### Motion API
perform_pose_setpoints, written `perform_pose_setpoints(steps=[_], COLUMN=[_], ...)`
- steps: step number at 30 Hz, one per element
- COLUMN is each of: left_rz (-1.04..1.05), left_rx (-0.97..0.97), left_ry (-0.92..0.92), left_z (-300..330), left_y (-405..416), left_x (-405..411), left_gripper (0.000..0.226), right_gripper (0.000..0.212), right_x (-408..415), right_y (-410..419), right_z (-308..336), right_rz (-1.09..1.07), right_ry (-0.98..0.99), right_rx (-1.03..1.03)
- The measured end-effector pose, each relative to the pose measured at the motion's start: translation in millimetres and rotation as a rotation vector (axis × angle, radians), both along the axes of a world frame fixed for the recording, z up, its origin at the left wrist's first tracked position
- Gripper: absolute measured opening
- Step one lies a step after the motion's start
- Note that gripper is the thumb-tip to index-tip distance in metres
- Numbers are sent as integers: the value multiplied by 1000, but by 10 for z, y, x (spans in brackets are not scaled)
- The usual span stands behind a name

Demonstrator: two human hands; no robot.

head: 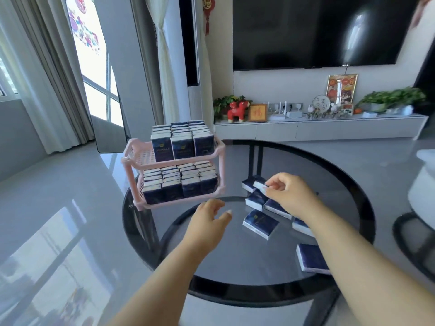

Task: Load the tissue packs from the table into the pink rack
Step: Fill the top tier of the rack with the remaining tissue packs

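Note:
A two-tier pink rack (131, 161) stands at the left rim of a round dark glass table (235, 267). Both tiers hold several dark-blue tissue packs standing upright. Several more packs lie loose on the glass to the right, among them one lying flat (260, 223) and one near the front edge (312, 257). My right hand (290, 192) pinches a pack (259, 184) at the far end of the loose pile. My left hand (208, 220) hovers open and empty just in front of the rack's lower tier.
A white rounded object (423, 184) sits at the right edge of view beyond the table. A low TV cabinet (317, 130) with ornaments and plants runs along the far wall under a television. Glossy grey floor surrounds the table.

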State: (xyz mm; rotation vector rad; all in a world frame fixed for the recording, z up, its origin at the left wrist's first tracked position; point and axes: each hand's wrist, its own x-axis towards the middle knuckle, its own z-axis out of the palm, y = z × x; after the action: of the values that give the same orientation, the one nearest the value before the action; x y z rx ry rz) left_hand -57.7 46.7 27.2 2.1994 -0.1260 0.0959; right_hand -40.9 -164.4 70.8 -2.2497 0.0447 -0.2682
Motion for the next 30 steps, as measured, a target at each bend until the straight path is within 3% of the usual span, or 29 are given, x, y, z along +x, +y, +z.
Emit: perform_pose_setpoints(steps=[3,6,9,15,21,24,27,30], left_rz=[-30,-37,-15,38,-17,-57,-57,-25], left_rx=[69,100,109,37,335,452,476,447], left_ry=[16,26,7,-45,-22,-33,-57,-48], left_z=[-206,-379,-522,-562,-518,-500,-520,-550], left_y=[-102,-145,-114,-75,-117,-112,-101,-105], left_x=[-132,-243,-343,-352,-262,-227,-234,-255], left_gripper=[48,50,48,48,55,53,55,65], right_gripper=[25,51,47,30,30,47,65,72], right_x=[-179,-284,-296,-355,-515,-569,-591,-613], right_y=[-24,90,201,381,358,161,-115,-321], right_z=[-291,-553,-733,-791,-679,-447,-218,-91], right_rz=[-102,-102,-24,219,407,317,201,147], right_ry=[14,30,64,-36,27,88,207,426], right_rx=[-102,-520,-715,-579,-414,-400,-496,-722])
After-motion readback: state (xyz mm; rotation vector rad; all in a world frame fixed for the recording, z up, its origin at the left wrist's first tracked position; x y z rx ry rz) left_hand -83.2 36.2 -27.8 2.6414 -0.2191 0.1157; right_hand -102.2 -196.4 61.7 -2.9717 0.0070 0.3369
